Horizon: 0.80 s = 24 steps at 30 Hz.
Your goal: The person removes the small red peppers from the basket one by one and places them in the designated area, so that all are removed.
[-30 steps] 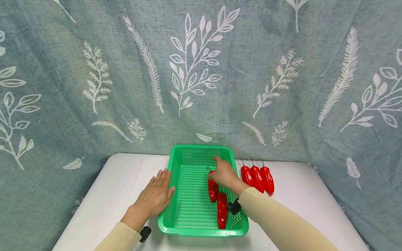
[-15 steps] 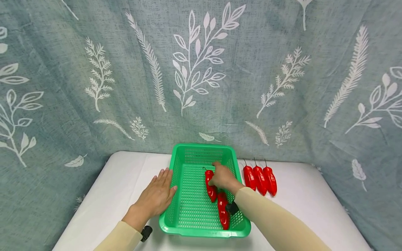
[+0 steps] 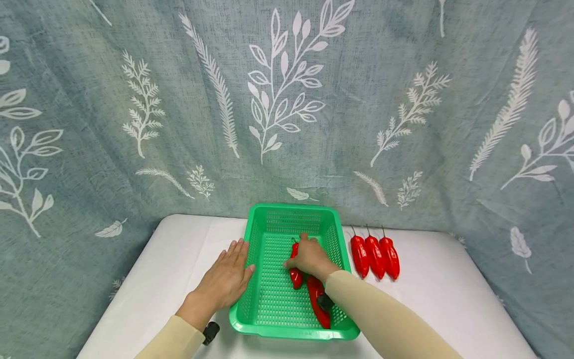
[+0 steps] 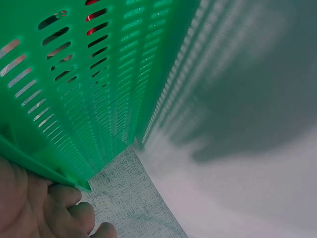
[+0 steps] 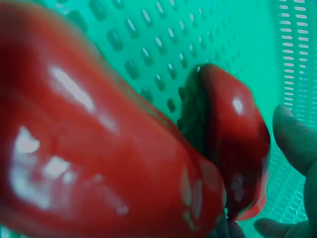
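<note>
A green mesh basket (image 3: 291, 335) stands on the white table, with two red chili peppers inside. My right hand (image 3: 310, 257) reaches into it over the upper chili pepper (image 3: 296, 279), its thumb lying across that one. In the right wrist view, a gap shows between a raised digit and this pepper (image 5: 237, 144); its far end is partly hidden. The lower chili pepper (image 3: 319, 304) lies under my right wrist and looms large in the right wrist view. My left hand (image 3: 224, 276), fingers extended, rests against the basket's left side.
Three more red chili peppers (image 3: 375, 257) lie side by side on the white table (image 3: 430, 284), right of the basket. A grey-green patterned cloth (image 3: 202, 114) hangs behind the table and along both sides.
My right hand has shifted left and slightly down inside the basket. The upper chili pepper has moved left, and the lower one has tilted. My left hand stays at the basket's side.
</note>
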Motion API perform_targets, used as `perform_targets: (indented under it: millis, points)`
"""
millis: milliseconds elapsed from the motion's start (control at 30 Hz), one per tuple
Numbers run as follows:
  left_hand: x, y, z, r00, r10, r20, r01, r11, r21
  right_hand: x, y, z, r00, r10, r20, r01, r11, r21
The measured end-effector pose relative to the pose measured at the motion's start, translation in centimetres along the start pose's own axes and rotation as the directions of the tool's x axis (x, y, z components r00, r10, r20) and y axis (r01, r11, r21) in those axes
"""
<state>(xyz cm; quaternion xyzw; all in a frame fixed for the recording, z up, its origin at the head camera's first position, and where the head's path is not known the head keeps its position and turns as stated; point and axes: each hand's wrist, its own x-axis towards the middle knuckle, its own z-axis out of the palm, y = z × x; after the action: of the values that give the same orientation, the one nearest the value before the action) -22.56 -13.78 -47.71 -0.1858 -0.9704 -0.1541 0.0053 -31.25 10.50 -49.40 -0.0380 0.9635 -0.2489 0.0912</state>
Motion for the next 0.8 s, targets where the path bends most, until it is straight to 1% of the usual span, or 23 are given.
perform_targets:
  millis: [200, 267, 400, 467, 567, 667, 800]
  points:
    - [0.02, 0.15, -0.15, 1.000, 0.006, -0.014, -0.006, 1.000, 0.013, 0.16, -0.45, 0.53, 1.000, 0.003, -0.003, -0.003, 1.000, -0.021]
    - [0.09, 0.19, -0.21, 1.000, 0.006, -0.012, -0.006, 1.000, 0.015, 0.16, -0.59, 0.38, 1.000, 0.005, 0.005, -0.005, 1.000, -0.004]
    - [0.20, 0.15, -0.25, 1.000, 0.006, -0.011, -0.006, 1.000, 0.017, 0.30, -0.71, -0.07, 0.999, -0.010, 0.032, 0.007, 0.996, 0.092]
    - [0.22, 0.09, -0.24, 1.000, 0.007, -0.011, -0.007, 1.000, 0.017, 0.41, -0.66, -0.23, 0.998, -0.024, 0.050, 0.016, 0.988, 0.155]
    - [0.23, 0.02, -0.23, 1.000, 0.009, -0.006, -0.008, 1.000, 0.015, 0.61, -0.52, -0.36, 0.998, -0.037, 0.060, 0.023, 0.975, 0.222]
    - [0.21, -0.05, -0.14, 1.000, 0.007, -0.007, -0.007, 1.000, 0.010, 0.76, -0.36, -0.36, 0.997, -0.031, 0.064, 0.010, 0.952, 0.307]
    - [0.15, -0.12, -0.02, 1.000, 0.005, -0.009, -0.005, 1.000, 0.002, 0.85, -0.33, -0.38, 0.996, -0.048, 0.081, 0.012, 0.918, 0.396]
